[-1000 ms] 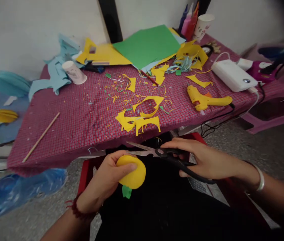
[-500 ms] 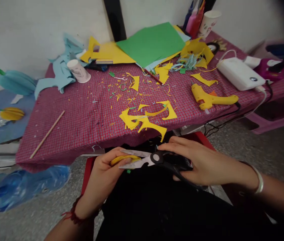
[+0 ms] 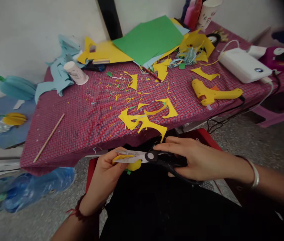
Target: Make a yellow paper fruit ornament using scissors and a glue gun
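My left hand (image 3: 106,174) pinches a small yellow paper piece (image 3: 131,163) with a bit of green beneath it, held over my lap just below the table edge. My right hand (image 3: 194,159) grips black-handled scissors (image 3: 154,158). The steel blades point left and lie across the yellow piece, nearly closed on it. Both hands are below the front edge of the table with a red checked cloth (image 3: 81,124).
Yellow paper offcuts (image 3: 144,118) and small scraps litter the cloth. A yellow glue gun (image 3: 212,93), a white box (image 3: 244,65), green and yellow sheets (image 3: 149,38), a paper cup (image 3: 76,73), light blue cuttings (image 3: 56,78) and a wooden stick (image 3: 48,138) lie there too. Blue plastic (image 3: 23,190) is on the floor at left.
The scissors went from open above the round yellow piece to closing across it. My left hand turned the piece edge-on, and the view shifted slightly.
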`<control>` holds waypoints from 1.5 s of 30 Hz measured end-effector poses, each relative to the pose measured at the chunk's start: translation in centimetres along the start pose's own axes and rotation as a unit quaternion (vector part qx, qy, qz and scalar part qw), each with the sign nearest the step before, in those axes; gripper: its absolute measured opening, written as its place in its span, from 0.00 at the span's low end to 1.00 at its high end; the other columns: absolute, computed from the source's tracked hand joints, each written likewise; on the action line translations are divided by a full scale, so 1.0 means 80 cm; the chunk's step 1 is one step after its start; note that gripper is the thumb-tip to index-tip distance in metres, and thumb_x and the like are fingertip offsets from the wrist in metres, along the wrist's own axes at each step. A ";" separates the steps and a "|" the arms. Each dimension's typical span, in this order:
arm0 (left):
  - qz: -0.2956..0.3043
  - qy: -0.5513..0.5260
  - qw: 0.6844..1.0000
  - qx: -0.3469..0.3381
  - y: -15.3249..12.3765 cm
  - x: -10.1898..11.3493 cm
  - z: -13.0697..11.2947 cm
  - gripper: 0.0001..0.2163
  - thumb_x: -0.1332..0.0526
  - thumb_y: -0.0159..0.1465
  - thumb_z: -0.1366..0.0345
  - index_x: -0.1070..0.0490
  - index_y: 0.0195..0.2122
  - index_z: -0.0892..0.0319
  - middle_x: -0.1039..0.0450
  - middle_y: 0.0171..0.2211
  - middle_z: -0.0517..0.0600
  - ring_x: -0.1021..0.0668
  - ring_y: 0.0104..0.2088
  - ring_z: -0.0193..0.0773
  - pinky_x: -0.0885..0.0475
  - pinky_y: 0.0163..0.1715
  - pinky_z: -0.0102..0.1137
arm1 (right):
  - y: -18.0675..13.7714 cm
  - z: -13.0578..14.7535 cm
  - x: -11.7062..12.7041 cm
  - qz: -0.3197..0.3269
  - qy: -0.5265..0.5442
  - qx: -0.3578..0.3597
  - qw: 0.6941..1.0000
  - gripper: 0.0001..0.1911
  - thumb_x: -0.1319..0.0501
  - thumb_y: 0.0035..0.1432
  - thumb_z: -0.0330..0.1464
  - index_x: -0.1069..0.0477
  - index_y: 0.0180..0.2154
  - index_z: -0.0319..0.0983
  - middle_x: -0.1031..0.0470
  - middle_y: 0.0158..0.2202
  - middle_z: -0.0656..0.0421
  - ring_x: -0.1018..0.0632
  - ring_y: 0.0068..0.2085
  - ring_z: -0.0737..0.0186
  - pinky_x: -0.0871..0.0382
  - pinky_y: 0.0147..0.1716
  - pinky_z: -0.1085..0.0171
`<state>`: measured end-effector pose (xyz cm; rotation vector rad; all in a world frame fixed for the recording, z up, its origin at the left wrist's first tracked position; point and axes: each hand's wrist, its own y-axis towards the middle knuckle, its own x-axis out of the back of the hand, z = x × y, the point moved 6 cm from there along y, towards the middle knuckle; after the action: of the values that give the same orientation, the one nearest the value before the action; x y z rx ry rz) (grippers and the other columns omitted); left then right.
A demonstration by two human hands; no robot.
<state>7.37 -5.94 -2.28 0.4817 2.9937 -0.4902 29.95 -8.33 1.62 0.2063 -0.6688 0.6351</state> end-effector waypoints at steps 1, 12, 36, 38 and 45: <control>0.001 -0.003 1.000 0.000 0.000 -0.001 0.000 0.09 0.30 0.57 0.65 0.20 0.40 0.54 0.20 0.34 0.46 0.22 0.33 0.30 0.27 0.34 0.21 | 0.001 0.000 -0.001 0.002 0.002 0.003 1.000 0.32 0.35 0.54 0.27 0.37 0.60 0.45 0.29 0.47 0.58 0.24 0.45 0.62 0.31 0.45 0.66; 0.008 -0.030 0.999 0.036 0.003 -0.009 0.005 0.08 0.29 0.56 0.65 0.20 0.37 0.53 0.20 0.32 0.43 0.22 0.30 0.26 0.27 0.32 0.18 | -0.002 0.001 -0.002 -0.001 -0.036 -0.015 0.999 0.30 0.36 0.55 0.28 0.37 0.59 0.46 0.29 0.46 0.58 0.24 0.44 0.62 0.30 0.44 0.65; -0.045 -0.048 0.997 0.048 0.004 -0.018 0.008 0.07 0.26 0.50 0.67 0.19 0.31 0.58 0.20 0.30 0.47 0.21 0.29 0.31 0.24 0.32 0.22 | -0.004 -0.009 -0.009 0.002 -0.030 -0.031 0.999 0.30 0.36 0.56 0.29 0.37 0.60 0.45 0.28 0.46 0.55 0.23 0.42 0.59 0.28 0.41 0.62; -0.048 -0.049 0.996 0.058 0.004 -0.020 0.008 0.08 0.26 0.49 0.66 0.20 0.30 0.58 0.20 0.29 0.48 0.20 0.29 0.32 0.23 0.31 0.23 | -0.003 -0.008 -0.008 0.002 -0.031 -0.032 0.999 0.30 0.36 0.55 0.30 0.37 0.59 0.44 0.28 0.45 0.55 0.23 0.42 0.59 0.28 0.41 0.61; -0.053 -0.072 0.993 0.074 0.007 -0.023 0.007 0.09 0.26 0.48 0.66 0.21 0.29 0.60 0.21 0.27 0.48 0.21 0.26 0.32 0.23 0.27 0.24 | -0.006 -0.013 -0.012 -0.012 0.002 0.006 1.000 0.24 0.38 0.59 0.31 0.34 0.57 0.42 0.27 0.44 0.55 0.23 0.39 0.62 0.29 0.38 0.65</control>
<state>9.31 -6.19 -2.72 0.2834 2.8683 -0.7257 30.20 -8.74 0.21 0.2231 -0.6571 0.6168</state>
